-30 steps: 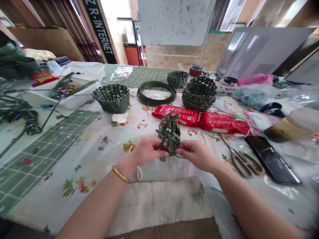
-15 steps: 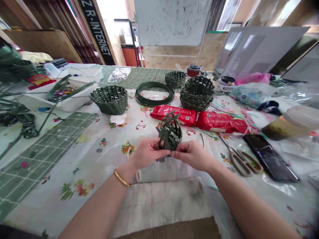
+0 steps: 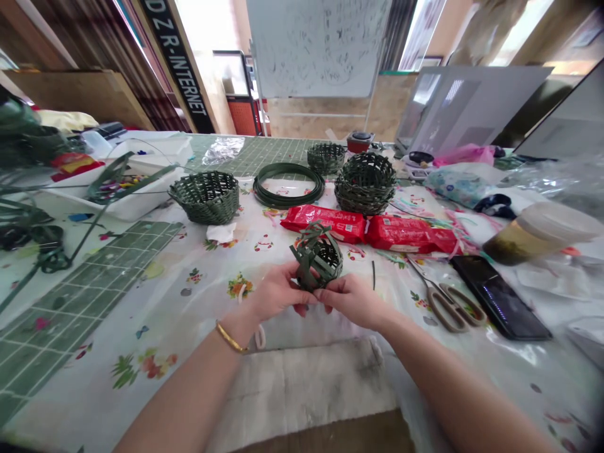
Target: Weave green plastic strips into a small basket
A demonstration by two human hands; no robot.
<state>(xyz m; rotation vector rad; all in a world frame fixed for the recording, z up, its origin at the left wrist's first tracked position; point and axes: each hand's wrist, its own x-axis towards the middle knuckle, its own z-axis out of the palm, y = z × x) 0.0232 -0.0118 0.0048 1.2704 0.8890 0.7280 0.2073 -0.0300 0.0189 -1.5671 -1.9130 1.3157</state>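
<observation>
A small, half-woven dark green basket (image 3: 325, 258) is held between both hands above the tablecloth, with loose strip ends curling up at its left and top. My left hand (image 3: 283, 290) is closed on its lower left side, thumb along the bottom edge. On the lower right, my right hand (image 3: 346, 299) pinches the edge, and the two thumbs nearly meet. Some fingertips are hidden under the basket. Just beyond it lie red plastic packs (image 3: 325, 221).
Finished woven baskets (image 3: 205, 200) and a coil of green strip (image 3: 289, 185) stand farther back. To the right are scissors (image 3: 453, 307), a phone (image 3: 503, 299) and a tilted cup of liquid (image 3: 533, 233). White trays (image 3: 136, 204) sit at left; a folded cloth (image 3: 306, 384) lies in front.
The view has shifted slightly. The small basket has turned a little in my hands, its loose strips leaning differently, and more fingertips show beneath it. Both hands keep their hold.
</observation>
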